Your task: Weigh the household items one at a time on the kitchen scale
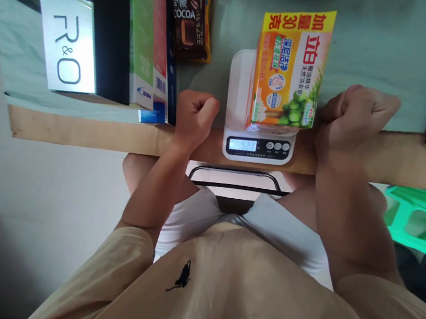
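- The orange-and-yellow, boxy soap package printed with green fruit [291,70] rests on the flat white plastic scale [239,94], set toward the platform's right side; being bulky and off-centre, it could slip or tip that way if nudged.
- The scale's lit rectangular display [242,145] seems to read 527, though the faint digits leave any decimal point uncertain; a brush against the package could falsify that figure.
- The scale stands at the near brown edge of the cloth-covered counter [382,51], so a careless pull toward the body could drag it over.
- The package lies between the two hands, nearer the right hand [357,119], a closed fist just beside its right side; whether they touch cannot be told.
- The left hand [197,117], also curled into a fist with nothing visible in it, is well apart from the package, left of the scale; shifting farther left, it could knock the narrow blue carton [153,115] beside it.
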Motion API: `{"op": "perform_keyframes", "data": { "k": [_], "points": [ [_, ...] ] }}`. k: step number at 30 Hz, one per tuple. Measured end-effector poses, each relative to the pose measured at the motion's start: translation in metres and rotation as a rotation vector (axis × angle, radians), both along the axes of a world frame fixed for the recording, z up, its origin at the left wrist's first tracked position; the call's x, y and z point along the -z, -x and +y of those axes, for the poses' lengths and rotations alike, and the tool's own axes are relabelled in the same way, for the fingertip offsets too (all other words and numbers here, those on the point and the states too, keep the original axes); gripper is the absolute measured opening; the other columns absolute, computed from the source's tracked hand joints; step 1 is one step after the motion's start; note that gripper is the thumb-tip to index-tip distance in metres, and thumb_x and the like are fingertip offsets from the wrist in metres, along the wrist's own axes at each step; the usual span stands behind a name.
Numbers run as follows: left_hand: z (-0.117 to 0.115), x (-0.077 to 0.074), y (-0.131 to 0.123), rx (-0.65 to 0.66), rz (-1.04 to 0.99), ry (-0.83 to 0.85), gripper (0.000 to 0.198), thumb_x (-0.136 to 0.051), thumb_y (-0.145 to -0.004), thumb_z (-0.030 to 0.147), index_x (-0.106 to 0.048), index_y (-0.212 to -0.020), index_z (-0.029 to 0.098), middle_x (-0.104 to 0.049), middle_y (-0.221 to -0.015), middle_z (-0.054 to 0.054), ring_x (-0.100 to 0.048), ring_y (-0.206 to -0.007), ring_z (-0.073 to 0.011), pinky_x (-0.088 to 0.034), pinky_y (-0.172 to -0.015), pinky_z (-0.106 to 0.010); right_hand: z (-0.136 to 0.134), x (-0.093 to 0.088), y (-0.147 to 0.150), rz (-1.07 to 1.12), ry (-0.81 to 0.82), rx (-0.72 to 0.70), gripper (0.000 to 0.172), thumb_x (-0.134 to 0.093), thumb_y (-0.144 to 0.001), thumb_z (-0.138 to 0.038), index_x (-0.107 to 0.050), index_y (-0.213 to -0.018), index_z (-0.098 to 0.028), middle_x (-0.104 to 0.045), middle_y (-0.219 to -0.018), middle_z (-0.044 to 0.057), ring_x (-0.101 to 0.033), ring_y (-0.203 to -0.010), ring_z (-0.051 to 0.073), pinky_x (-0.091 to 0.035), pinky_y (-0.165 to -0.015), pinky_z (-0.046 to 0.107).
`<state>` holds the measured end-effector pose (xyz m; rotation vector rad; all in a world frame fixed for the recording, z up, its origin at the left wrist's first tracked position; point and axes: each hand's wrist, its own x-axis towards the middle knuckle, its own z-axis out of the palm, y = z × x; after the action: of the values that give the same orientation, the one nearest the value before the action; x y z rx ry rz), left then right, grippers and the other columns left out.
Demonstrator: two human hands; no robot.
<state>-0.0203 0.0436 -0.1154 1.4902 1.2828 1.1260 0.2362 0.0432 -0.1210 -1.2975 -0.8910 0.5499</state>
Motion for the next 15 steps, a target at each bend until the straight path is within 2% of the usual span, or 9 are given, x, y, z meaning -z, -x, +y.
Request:
{"op": "perform_keyframes", "data": {
  "k": [3,6,8,11,13,15],
  "points": [
    [-0.001,-0.005,0.001,0.02,0.011,-0.004,0.07,-0.064,-0.092,0.045,-0.016,-0.048,0.019,-0.008,-0.051,0.001,-0.008,-0.051,-0.0061,-0.004,-0.055,-0.035,-0.001,0.0,-0.001,0.01,-0.033,-0.036,0.039,-0.042,-0.074,-0.008,-0.019,-0.046,-0.022,-0.012,-0.043,-0.005,-0.011,-0.039,0.004,-0.007,-0.042,0.026],
    [-0.002,-0.007,0.003,0.018,0.053,-0.037,0.07,-0.061,-0.094,0.052,-0.018,-0.05,0.019,-0.01,-0.051,0.001,-0.011,-0.051,-0.0068,-0.005,-0.054,-0.035,-0.004,-0.001,-0.004,-0.01,-0.025,-0.069,0.041,-0.048,-0.076,-0.018,-0.02,-0.046,-0.022,-0.013,-0.043,-0.004,-0.011,-0.04,0.005,-0.007,-0.044,0.027],
    [-0.004,-0.009,0.004,0.0,0.074,-0.08,0.072,-0.056,-0.096,0.06,-0.017,-0.052,0.02,-0.009,-0.052,0.001,-0.011,-0.052,-0.0072,-0.007,-0.055,-0.034,-0.008,-0.004,-0.005,-0.142,-0.042,-0.08,0.048,-0.053,-0.084,-0.031,-0.022,-0.048,-0.022,-0.018,-0.044,-0.003,-0.017,-0.042,0.006,-0.01,-0.048,0.029],
    [-0.008,-0.017,0.004,0.013,0.092,-0.142,0.073,-0.055,-0.096,0.063,-0.016,-0.053,0.018,-0.009,-0.054,0.002,-0.012,-0.053,-0.0072,-0.011,-0.057,-0.034,-0.015,-0.01,-0.005,-0.406,-0.122,-0.134,0.056,-0.055,-0.092,-0.057,-0.036,-0.055,-0.021,-0.032,-0.051,0.001,-0.029,-0.05,0.01,-0.021,-0.054,0.03],
    [-0.011,-0.023,0.002,0.025,0.081,-0.217,0.067,-0.056,-0.098,0.057,-0.024,-0.053,0.017,-0.017,-0.053,0.001,-0.018,-0.052,-0.0078,-0.016,-0.057,-0.035,-0.017,-0.013,-0.002,-0.479,-0.177,-0.186,0.051,-0.052,-0.094,-0.063,-0.048,-0.066,-0.021,-0.041,-0.059,0.002,-0.035,-0.055,0.012,-0.027,-0.058,0.031],
    [-0.014,-0.028,-0.001,-0.006,0.031,-0.313,0.051,-0.053,-0.099,0.053,-0.045,-0.061,0.019,-0.037,-0.058,-0.001,-0.035,-0.058,-0.0102,-0.027,-0.06,-0.035,-0.017,-0.015,0.004,-0.482,-0.225,-0.211,0.042,-0.049,-0.095,-0.061,-0.059,-0.081,-0.023,-0.052,-0.072,0.003,-0.047,-0.065,0.014,-0.036,-0.064,0.033]
  ]
}}
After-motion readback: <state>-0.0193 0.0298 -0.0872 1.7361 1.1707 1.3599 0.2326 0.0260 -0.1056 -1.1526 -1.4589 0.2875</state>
